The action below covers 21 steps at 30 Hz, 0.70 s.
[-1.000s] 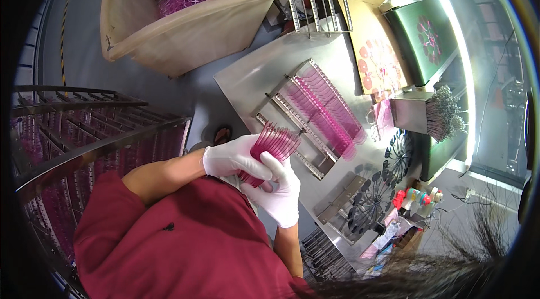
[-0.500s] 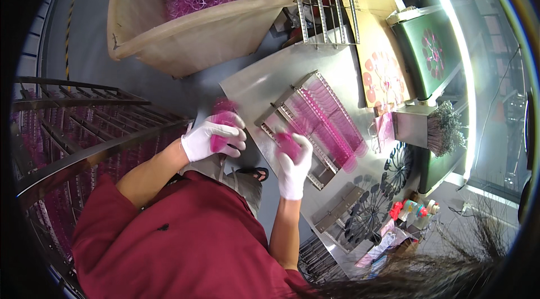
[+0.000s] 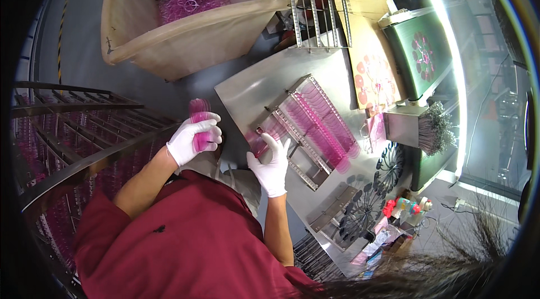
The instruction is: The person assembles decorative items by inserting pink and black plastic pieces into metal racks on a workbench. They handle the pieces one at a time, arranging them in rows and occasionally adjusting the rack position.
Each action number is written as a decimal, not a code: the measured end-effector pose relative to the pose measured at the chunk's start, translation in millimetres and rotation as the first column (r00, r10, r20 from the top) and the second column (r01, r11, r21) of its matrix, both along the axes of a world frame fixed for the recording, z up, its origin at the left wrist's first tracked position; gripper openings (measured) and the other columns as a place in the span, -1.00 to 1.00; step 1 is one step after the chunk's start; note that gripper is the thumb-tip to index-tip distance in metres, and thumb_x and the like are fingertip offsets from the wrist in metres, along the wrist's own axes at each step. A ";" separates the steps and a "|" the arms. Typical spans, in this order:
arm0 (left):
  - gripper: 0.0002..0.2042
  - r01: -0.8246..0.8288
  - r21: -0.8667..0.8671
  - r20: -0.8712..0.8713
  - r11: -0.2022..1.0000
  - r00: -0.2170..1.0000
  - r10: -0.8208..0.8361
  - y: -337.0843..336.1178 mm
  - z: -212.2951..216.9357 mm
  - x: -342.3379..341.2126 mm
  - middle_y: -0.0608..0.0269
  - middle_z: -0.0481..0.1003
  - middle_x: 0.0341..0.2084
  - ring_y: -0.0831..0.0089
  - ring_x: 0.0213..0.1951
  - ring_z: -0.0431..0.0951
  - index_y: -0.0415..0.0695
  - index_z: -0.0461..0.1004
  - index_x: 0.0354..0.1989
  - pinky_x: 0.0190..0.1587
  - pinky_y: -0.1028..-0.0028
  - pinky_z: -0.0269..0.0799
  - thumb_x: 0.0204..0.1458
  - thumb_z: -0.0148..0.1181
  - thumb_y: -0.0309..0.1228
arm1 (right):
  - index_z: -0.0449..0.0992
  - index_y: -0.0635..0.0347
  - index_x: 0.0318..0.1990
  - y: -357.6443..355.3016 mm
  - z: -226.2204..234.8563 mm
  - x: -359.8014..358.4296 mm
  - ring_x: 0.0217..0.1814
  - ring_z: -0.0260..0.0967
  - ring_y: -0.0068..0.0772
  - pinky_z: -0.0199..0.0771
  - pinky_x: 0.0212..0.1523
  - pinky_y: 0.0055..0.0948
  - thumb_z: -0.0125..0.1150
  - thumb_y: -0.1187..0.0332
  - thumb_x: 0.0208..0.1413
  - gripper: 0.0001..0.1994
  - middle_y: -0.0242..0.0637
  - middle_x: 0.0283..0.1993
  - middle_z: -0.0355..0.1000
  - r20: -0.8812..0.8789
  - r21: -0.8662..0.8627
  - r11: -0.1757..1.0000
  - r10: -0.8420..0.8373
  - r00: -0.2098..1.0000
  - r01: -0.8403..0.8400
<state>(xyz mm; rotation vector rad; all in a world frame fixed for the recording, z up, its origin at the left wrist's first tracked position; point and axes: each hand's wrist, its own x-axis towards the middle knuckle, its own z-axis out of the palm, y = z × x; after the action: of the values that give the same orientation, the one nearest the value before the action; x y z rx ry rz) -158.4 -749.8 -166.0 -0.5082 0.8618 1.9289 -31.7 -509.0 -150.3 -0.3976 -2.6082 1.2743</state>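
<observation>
Two white-gloved hands work over a steel table (image 3: 253, 88) in the single head view, both belonging to a person in a dark red top. The left hand (image 3: 194, 140) is closed around a stack of pink translucent pieces (image 3: 199, 124), held off the table's near-left edge, above the floor; the stack stands roughly upright in the fist, its top poking out above the fingers. The right hand (image 3: 272, 165) lies at the near end of a metal rack (image 3: 306, 130) that sits on the table, fingers spread and bent over a small bunch of pink pieces (image 3: 260, 142); it seems to be pinching them, though the glove hides the grip and I cannot tell for sure. Rows of the same pink pieces fill the rack's rails, running away toward the upper right. Beyond the table stands a large beige bin (image 3: 169, 46) with a heap of pink and dark rings inside. A wire shelf (image 3: 315, 9) stands behind the table. On the person's left is a metal trolley (image 3: 67, 147) with tiers of pink parts. Black radial fixtures (image 3: 365, 209) lie at the table's right end.
</observation>
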 end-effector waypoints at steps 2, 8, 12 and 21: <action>-0.71 -0.005 0.002 -0.039 1.000 0.999 0.005 0.6 6.8 -3.3 0.13 0.65 -0.26 0.24 -0.23 0.71 -0.12 0.48 0.20 -0.23 0.27 0.65 0.36 0.21 -0.38 | 0.54 0.19 0.25 11.7 -4.2 13.6 0.40 0.46 -0.11 -0.40 0.72 0.16 0.59 0.41 -0.10 -0.34 -0.12 0.18 0.60 0.043 0.006 1.000 0.010 0.999 -0.011; -0.45 0.076 -0.155 -0.338 0.985 0.933 -0.125 13.2 44.2 -2.6 0.38 0.43 -0.33 0.51 -0.30 0.58 -0.16 0.34 0.23 -0.23 0.42 0.65 0.08 0.43 -0.66 | 0.35 0.22 0.47 55.6 4.2 60.2 0.71 -0.05 0.26 -0.42 0.64 0.36 0.58 0.08 0.02 -0.13 0.07 0.48 0.33 0.270 0.126 0.986 0.071 0.960 -0.109; -0.17 0.479 -0.157 -0.479 0.864 0.728 -0.491 59.1 97.9 8.9 0.21 0.53 -0.12 0.52 -0.14 0.62 -0.25 0.12 0.45 -0.03 0.43 0.63 0.03 0.52 -0.58 | 0.43 0.21 0.32 30.3 68.6 54.7 0.61 0.03 0.45 -0.20 0.56 0.49 0.66 0.07 -0.21 -0.12 0.12 0.50 0.21 0.136 0.223 0.956 0.164 0.977 -0.192; 0.35 0.727 -0.227 -0.545 0.648 0.456 -0.703 153.7 125.6 47.7 -0.06 0.53 0.19 0.30 0.17 0.54 -0.31 -0.63 0.60 0.36 0.40 0.37 0.07 0.59 -0.29 | 0.58 0.36 0.12 34.1 93.7 82.8 0.22 0.52 -0.23 0.57 0.19 -0.28 0.56 0.63 -0.22 -0.39 -0.02 0.21 0.53 -0.181 -0.348 0.937 -0.039 0.983 -0.027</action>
<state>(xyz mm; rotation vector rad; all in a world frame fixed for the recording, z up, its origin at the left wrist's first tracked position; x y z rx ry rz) -110.7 -596.0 -40.4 0.5122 1.1849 1.2543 51.1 -474.9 -56.6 -0.3242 -2.2257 1.6914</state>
